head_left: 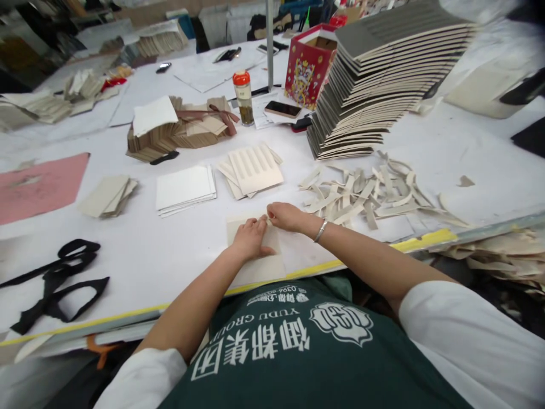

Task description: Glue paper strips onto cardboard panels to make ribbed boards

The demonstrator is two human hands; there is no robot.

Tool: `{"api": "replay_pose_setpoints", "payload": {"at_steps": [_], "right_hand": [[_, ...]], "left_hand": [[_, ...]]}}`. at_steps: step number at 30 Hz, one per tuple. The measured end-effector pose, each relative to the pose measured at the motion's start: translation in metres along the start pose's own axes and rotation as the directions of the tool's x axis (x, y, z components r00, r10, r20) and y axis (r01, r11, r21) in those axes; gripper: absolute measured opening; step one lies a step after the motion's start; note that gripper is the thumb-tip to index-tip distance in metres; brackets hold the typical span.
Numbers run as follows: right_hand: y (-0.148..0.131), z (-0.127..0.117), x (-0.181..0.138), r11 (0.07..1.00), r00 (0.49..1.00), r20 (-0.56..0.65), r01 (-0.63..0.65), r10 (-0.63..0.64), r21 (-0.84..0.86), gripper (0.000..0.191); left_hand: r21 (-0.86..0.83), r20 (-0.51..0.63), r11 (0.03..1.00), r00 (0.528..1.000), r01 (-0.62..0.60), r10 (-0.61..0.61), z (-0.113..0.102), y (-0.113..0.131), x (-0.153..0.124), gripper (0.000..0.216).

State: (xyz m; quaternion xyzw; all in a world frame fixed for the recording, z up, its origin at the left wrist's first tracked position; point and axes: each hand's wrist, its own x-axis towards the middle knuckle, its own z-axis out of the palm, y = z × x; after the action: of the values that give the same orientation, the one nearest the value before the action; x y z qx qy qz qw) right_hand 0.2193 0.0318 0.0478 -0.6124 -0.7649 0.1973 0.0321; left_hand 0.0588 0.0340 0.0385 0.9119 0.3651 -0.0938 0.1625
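A cream rectangular sheet (pixel 260 268) lies on the white table near its front edge. My left hand (pixel 251 238) rests on top of it, thumb stretched away from the fingers, fingertips at the sheet's far right part. Right beside those fingertips, my right hand (pixel 283 216) is closed in a pinch; what lies between its fingers is hidden. Just beyond the hands is a small pile of cream panels (pixel 256 170) with ridged strips on the top one. To its left sits a stack of white sheets (pixel 186 190).
Loose cut strips (pixel 361 196) lie heaped at right, before a tall leaning stack of grey-faced panels (pixel 383 85). Black-handled scissors (pixel 63 278) lie at left. Farther back stand a bundle of brown pieces (pixel 183 130), an orange-lidded bottle (pixel 243 99) and a red box (pixel 309 68).
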Motion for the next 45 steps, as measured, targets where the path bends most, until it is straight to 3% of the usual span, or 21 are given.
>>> {"api": "replay_pose_setpoints", "payload": {"at_steps": [3,5,6,8,11,14,17,19,20,22,24,26,29,35,40,45], "right_hand": [[-0.015,0.01,-0.046,0.975,0.974,0.163,0.124,-0.155,0.186,0.013],[-0.03,0.019,-0.088,0.898,0.881,0.326,0.207,-0.344,0.389,0.008],[-0.037,0.023,-0.108,0.871,0.862,0.351,0.183,-0.365,0.456,0.007],[-0.046,0.027,-0.138,0.85,0.895,0.329,0.094,-0.3,0.518,0.005],[-0.038,0.014,-0.151,0.808,0.961,0.193,0.048,-0.198,0.587,0.008],[-0.004,-0.02,-0.137,0.83,1.0,-0.022,0.011,0.001,0.558,0.014],[0.033,-0.052,-0.107,0.929,0.927,-0.255,-0.189,0.276,0.319,0.019],[0.042,-0.061,-0.082,0.947,0.864,-0.388,-0.297,0.322,0.124,0.023],[0.04,-0.059,-0.069,0.948,0.859,-0.409,-0.311,0.307,0.059,0.024],[0.027,-0.048,-0.041,0.964,0.918,-0.297,-0.26,0.265,0.057,0.022],[0.011,-0.029,-0.016,0.954,0.967,-0.046,-0.237,0.25,0.186,0.02],[0.0,-0.01,0.004,0.893,0.944,0.202,-0.316,0.262,0.321,0.02],[-0.001,0.009,0.021,0.773,0.877,0.381,-0.451,0.293,0.446,0.019],[0.009,0.016,0.032,0.584,0.801,0.494,-0.59,0.338,0.557,0.014],[0.008,0.02,0.038,0.594,0.774,0.497,-0.626,0.393,0.505,0.013],[0.005,0.021,0.039,0.583,0.764,0.495,-0.64,0.414,0.501,0.012]], "left_hand": [[-0.003,-0.01,1.0,1.0,0.017,-0.017,0.002,0.001,-0.001,0.091],[-0.013,-0.015,1.0,1.0,0.019,-0.019,0.003,0.0,-0.001,0.093],[-0.014,-0.02,1.0,1.0,0.015,-0.015,0.004,-0.001,-0.002,0.094],[0.004,-0.049,1.0,0.999,-0.011,0.011,0.008,-0.003,-0.003,0.091],[0.063,-0.119,0.996,0.99,-0.07,0.078,0.022,-0.007,-0.008,0.075],[0.113,-0.184,0.987,0.974,-0.114,0.133,0.041,-0.012,-0.015,0.06],[0.126,-0.265,0.982,0.949,-0.142,0.171,0.053,-0.015,-0.02,0.048],[0.094,-0.294,0.986,0.942,-0.139,0.16,0.05,-0.015,-0.019,0.038],[0.063,-0.296,0.99,0.945,-0.125,0.138,0.046,-0.014,-0.016,0.033],[-0.016,-0.281,0.998,0.958,-0.068,0.06,0.032,-0.014,-0.006,0.025],[-0.1,-0.244,0.995,0.969,0.011,-0.036,0.015,-0.014,0.008,0.022],[-0.165,-0.188,0.983,0.976,0.076,-0.107,0.001,-0.015,0.023,0.024],[-0.237,-0.112,0.965,0.984,0.11,-0.14,-0.013,-0.019,0.041,0.026],[-0.311,-0.035,0.944,0.991,0.11,-0.127,-0.017,-0.029,0.06,0.029],[-0.322,0.006,0.944,0.997,0.07,-0.072,-0.017,-0.034,0.071,0.031],[-0.364,-0.013,0.93,0.998,0.053,-0.062,-0.016,-0.033,0.065,0.035]]}}
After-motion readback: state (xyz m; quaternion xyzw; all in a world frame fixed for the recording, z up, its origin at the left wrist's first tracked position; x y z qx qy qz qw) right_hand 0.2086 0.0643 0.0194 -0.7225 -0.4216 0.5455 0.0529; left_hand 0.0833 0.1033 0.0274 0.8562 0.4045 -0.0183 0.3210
